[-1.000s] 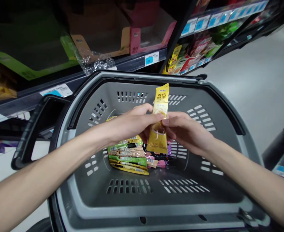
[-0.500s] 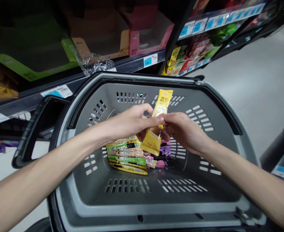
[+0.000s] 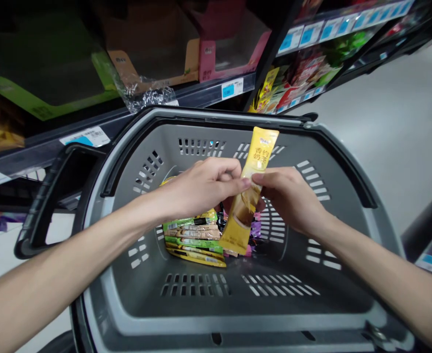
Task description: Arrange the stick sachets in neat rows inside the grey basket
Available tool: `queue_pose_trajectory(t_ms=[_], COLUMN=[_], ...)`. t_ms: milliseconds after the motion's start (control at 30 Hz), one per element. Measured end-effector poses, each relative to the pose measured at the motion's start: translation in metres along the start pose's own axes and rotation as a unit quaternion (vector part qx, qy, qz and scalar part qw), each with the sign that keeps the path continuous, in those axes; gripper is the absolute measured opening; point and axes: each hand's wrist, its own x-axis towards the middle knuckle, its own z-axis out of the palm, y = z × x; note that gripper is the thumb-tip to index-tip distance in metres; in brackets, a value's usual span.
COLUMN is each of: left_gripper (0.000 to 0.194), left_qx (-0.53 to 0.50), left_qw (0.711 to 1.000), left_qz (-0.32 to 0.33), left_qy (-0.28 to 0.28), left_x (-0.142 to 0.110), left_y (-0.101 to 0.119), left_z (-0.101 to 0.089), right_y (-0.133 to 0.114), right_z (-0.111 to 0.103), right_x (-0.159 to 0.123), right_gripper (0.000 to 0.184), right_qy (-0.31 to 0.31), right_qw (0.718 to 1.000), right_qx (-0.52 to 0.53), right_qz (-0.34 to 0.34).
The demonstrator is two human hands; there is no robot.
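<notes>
A slim yellow milk tea sachet (image 3: 246, 208) with dark lettering is held upright and slightly tilted above the grey shopping basket (image 3: 186, 321). My left hand (image 3: 219, 184) pinches its left edge, thumb on the front, other fingers curled behind. From the other side my right hand (image 3: 287, 191) grips it too, thumb and forefinger at the right edge near the middle. Beneath the hands, several slim sachets (image 3: 194, 242) in yellow, green, beige, pink and purple lie in the basket's bottom, partly hidden by the held one.
Beyond the basket runs a shelf with a green carton (image 3: 47, 100), a tan carton (image 3: 153, 81) and a pink carton (image 3: 216, 66). Crumpled clear wrap (image 3: 146, 95) hangs at its edge. The basket's black handle (image 3: 41, 201) juts left; pale floor (image 3: 388, 117) shows at right.
The yellow sachet has come closer to the camera and a little to the right, its printed front showing more fully. Both hands still hold it.
</notes>
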Motion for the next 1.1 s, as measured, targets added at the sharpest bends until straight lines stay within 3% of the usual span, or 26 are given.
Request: queue_pose_trajectory(t_ms=[233,400,800,1100], left_gripper=[0.033,0.024,0.012,0.02], left_qx=[0.013,-0.031,-0.071,-0.053], left_qw=[0.999,0.998,0.996,0.997], left_qz=[-0.028,-0.056,-0.059,-0.05], left_qy=[-0.01,-0.011,-0.008,-0.002], left_x=[0.0,0.0,0.002,0.003], left_y=[0.004,0.005,-0.009,-0.007], left_z=[0.0,0.003,0.003,0.005], right_y=[0.0,-0.002,-0.006,-0.007], right_z=[-0.003,0.0,0.002,0.0], right_x=[0.0,0.003,0.005,0.005], right_gripper=[0.033,0.03,0.031,0.032], right_qy=[0.005,0.028,0.0,0.012], right_qw=[1.0,0.999,1.0,1.0], right_qx=[0.002,0.021,0.013,-0.002], right_qz=[0.006,0.004,-0.013,-0.029])
